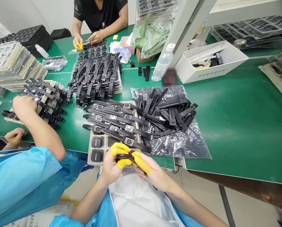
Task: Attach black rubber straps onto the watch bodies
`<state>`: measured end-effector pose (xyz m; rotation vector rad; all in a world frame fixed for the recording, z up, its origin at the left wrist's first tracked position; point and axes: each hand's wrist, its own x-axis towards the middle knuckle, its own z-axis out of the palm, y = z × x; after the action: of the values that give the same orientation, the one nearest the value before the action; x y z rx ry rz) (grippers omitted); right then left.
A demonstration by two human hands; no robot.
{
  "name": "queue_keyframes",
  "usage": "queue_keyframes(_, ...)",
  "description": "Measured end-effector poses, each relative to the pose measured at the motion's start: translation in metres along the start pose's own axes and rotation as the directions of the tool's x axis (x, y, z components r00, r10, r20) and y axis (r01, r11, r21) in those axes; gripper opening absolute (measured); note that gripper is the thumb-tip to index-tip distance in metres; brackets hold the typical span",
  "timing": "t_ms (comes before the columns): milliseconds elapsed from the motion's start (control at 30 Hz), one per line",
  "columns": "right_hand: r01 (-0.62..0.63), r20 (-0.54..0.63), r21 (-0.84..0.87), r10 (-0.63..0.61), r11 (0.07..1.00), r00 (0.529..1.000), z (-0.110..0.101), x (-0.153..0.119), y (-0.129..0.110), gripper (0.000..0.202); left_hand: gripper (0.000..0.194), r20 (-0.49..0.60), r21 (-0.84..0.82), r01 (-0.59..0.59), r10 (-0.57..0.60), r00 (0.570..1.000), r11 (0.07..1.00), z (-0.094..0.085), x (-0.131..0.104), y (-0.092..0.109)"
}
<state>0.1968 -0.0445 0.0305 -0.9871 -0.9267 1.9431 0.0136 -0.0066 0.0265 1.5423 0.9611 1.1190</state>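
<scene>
My left hand [112,164], yellow finger cots on its fingertips, is closed on one side of a black smartwatch [124,156]. From the other side my right hand [150,168], also in yellow finger cots, pinches the same watch. It is held nearly edge-on just over the near edge of the table; whether a strap hangs from it is hidden by my fingers. Beyond my hands lies a compartment tray [91,159], with square dark watch bodies [96,155] in its near pockets. Rows of strapped watches [114,128] lie across its far part.
Loose black straps [171,110] are heaped on a clear plastic bag [193,143] to the right. Farther off are stacked watches [96,77], a bottle [163,63] and a white box [212,66]. A co-worker's arm [39,126] reaches over watches at left; another person [100,19] works opposite.
</scene>
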Motion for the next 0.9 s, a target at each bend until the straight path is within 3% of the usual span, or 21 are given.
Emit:
queue_keyframes(67, -0.095, 0.073, -0.042, 0.098, 0.995, 0.992, -0.005, -0.003, -0.004, 0.052, 0.035, -0.100, -0.169, 0.090, -0.108, 0.989, 0.982, -0.001, -0.001, 0.002)
queue_keyframes(167, -0.189, 0.148, -0.138, 0.209, 0.972, 0.967, -0.019, -0.006, -0.011, 0.054, 0.035, -0.347, -0.314, 0.033, -0.147, 0.926, 0.949, -0.011, 0.004, 0.007)
queue_keyframes(233, -0.183, 0.106, -0.171, 0.203, 0.968, 0.973, -0.029, -0.007, -0.013, 0.053, 0.037, -0.467, -0.312, -0.017, -0.137, 0.874, 0.950, -0.019, 0.009, 0.011)
queue_keyframes(267, -0.167, 0.057, -0.168, 0.179, 0.972, 0.982, -0.032, -0.007, -0.013, 0.051, 0.036, -0.474, -0.304, -0.006, -0.145, 0.868, 0.953, -0.022, 0.010, 0.013)
queue_keyframes(333, -0.131, -0.042, -0.128, 0.127, 0.983, 0.991, -0.033, -0.006, -0.011, 0.047, 0.027, -0.361, -0.286, 0.092, -0.196, 0.912, 0.954, -0.023, 0.010, 0.014)
queue_keyframes(433, -0.075, -0.078, -0.041, 0.072, 0.996, 0.994, -0.022, -0.001, -0.006, 0.044, 0.027, 0.003, -0.084, 0.219, -0.219, 0.976, 0.972, -0.015, 0.005, 0.011)
queue_keyframes(533, -0.062, -0.050, 0.007, 0.062, 0.998, 0.997, -0.007, 0.002, -0.003, 0.048, 0.041, 0.218, 0.220, -0.004, -0.045, 0.975, 0.976, -0.007, 0.000, 0.004)
queue_keyframes(633, -0.071, -0.024, 0.010, 0.071, 0.997, 0.997, 0.000, 0.003, -0.001, 0.051, 0.057, 0.293, 0.337, -0.179, 0.078, 0.953, 0.924, -0.004, -0.003, 0.000)
queue_keyframes(800, -0.080, 0.079, -0.002, 0.080, 0.997, 0.994, 0.000, 0.003, 0.004, 0.047, 0.068, 0.351, 0.408, -0.206, 0.055, 0.935, 0.889, -0.006, -0.005, -0.001)
queue_keyframes(900, -0.079, 0.068, 0.023, 0.077, 0.997, 0.995, 0.000, 0.004, 0.007, 0.048, 0.068, 0.361, 0.429, -0.225, 0.062, 0.930, 0.875, -0.008, -0.005, 0.001)
